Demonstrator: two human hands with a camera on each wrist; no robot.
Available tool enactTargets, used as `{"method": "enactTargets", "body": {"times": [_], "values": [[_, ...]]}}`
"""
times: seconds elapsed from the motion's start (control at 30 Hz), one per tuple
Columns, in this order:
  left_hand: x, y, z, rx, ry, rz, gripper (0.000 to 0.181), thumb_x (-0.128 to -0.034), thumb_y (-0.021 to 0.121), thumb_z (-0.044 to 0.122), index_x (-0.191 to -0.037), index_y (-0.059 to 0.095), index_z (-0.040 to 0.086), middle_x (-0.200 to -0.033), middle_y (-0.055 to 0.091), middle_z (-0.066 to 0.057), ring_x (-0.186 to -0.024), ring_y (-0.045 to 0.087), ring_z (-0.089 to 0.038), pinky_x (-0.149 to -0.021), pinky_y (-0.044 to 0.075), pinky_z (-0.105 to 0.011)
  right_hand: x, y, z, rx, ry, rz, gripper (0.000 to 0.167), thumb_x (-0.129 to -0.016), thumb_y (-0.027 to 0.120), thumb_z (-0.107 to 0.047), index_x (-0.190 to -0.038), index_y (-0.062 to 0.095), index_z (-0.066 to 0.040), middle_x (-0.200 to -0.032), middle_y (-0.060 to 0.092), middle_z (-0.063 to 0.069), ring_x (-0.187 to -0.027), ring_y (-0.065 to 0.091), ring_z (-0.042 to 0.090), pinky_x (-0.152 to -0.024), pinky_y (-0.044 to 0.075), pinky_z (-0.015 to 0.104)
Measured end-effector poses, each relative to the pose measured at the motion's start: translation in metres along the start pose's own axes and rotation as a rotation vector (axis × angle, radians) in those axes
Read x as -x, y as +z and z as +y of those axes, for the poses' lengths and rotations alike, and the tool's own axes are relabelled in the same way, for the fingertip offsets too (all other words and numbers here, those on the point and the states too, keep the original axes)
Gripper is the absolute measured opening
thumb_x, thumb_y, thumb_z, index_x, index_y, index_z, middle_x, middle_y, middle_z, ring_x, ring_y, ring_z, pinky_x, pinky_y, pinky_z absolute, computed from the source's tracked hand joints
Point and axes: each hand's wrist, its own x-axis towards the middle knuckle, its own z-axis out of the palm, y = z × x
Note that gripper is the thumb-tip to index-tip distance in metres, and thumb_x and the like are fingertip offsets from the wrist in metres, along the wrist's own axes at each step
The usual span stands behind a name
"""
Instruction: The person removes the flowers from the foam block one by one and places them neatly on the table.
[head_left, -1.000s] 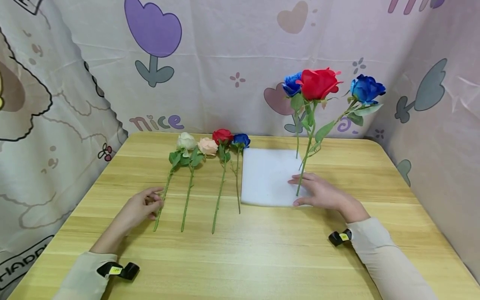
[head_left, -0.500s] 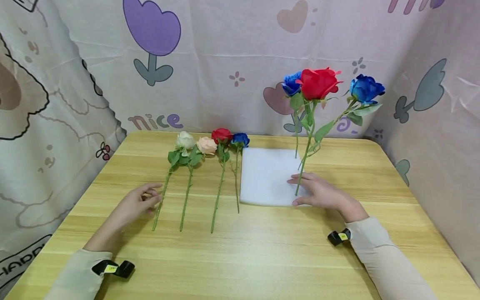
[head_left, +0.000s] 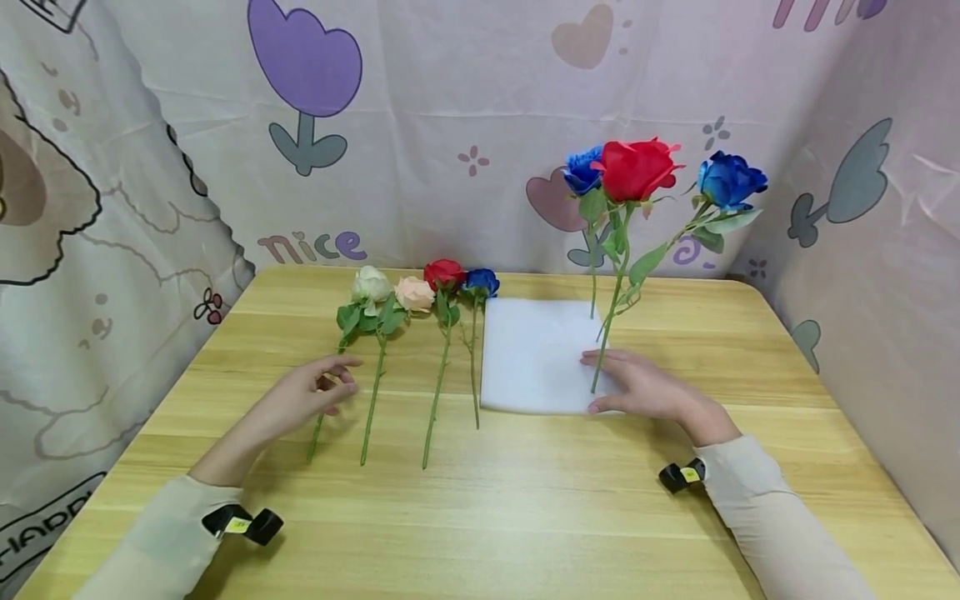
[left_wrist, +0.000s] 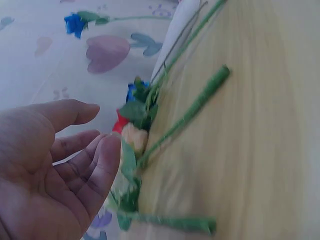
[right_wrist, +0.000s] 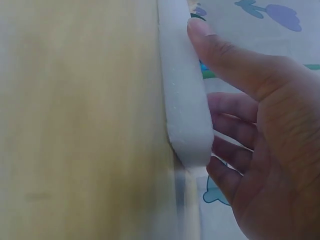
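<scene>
Your empty left hand [head_left: 311,392] hovers over the leftmost green stem [head_left: 315,437] as your relaxed right hand [head_left: 645,387], clasping nothing, touches the white foam block [head_left: 536,354], likely best steadied lightly.

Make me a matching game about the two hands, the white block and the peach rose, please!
Things:
1. Left hand
2. Right hand
3. Foam block
4. Peach rose

Clues:
A. Lies between the white rose and the lying red rose
B. Has its fingers at the white block
C. Has the tall red rose standing up from it
D. Is over a green stem, holding nothing

Right pairs: 1-D, 2-B, 3-C, 4-A
</scene>
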Motion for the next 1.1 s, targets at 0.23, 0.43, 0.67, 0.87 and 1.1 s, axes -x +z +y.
{"method": "enactTargets", "body": {"times": [0.23,0.43,0.67,0.87,1.1], "values": [[-0.013,0.013,0.02,0.041,0.03,-0.074,0.049,-0.0982,0.062,0.017,-0.14,0.047,-0.002,-0.107,0.056,-0.014,-0.089,0.062,-0.032,-0.069,0.06,-0.035,0.002,-0.003,0.003,0.009,-0.014,-0.021,0.081,-0.082,0.075,-0.05,-0.143,0.049,-0.002,-0.15,0.041,0.015,-0.138,0.034,0.037,-0.113,0.029,0.052],[-0.028,0.025,0.035,-0.013,0.1,-0.113,0.048,-0.0974,0.064,0.022,-0.139,0.051,0.002,-0.104,0.058,-0.008,-0.09,0.061,-0.024,-0.07,0.06,-0.035,0.003,-0.004,0.004,0.007,-0.004,-0.019,0.083,-0.081,0.073,-0.054,-0.143,0.049,-0.004,-0.15,0.04,0.015,-0.138,0.034,0.039,-0.111,0.031,0.054],[-0.043,0.038,0.059,-0.03,0.153,-0.157,0.044,-0.0977,0.063,0.021,-0.138,0.053,0.005,-0.104,0.059,-0.005,-0.092,0.061,-0.02,-0.07,0.059,-0.03,0.003,-0.004,0.006,0.005,0.008,-0.016,0.085,-0.079,0.074,-0.056,-0.142,0.05,-0.004,-0.149,0.043,0.012,-0.138,0.036,0.034,-0.112,0.031,0.05],[-0.059,0.049,0.073,-0.041,0.183,-0.183,0.044,-0.0982,0.063,0.022,-0.137,0.052,0.006,-0.104,0.059,-0.005,-0.093,0.061,-0.019,-0.073,0.058,-0.031,0.003,-0.003,0.007,0.017,0.004,-0.003,0.085,-0.078,0.075,-0.056,-0.14,0.052,-0.004,-0.147,0.046,0.011,-0.136,0.039,0.033,-0.111,0.034,0.048],[-0.079,0.063,0.082,-0.077,0.235,-0.168,0.042,-0.0982,0.062,0.029,-0.136,0.056,0.011,-0.105,0.061,0.0,-0.099,0.06,-0.018,-0.078,0.054,-0.031,0.002,-0.001,0.009,0.011,-0.006,0.002,0.083,-0.078,0.076,-0.055,-0.139,0.052,-0.004,-0.146,0.046,0.011,-0.136,0.039,0.034,-0.111,0.033,0.049]]}}
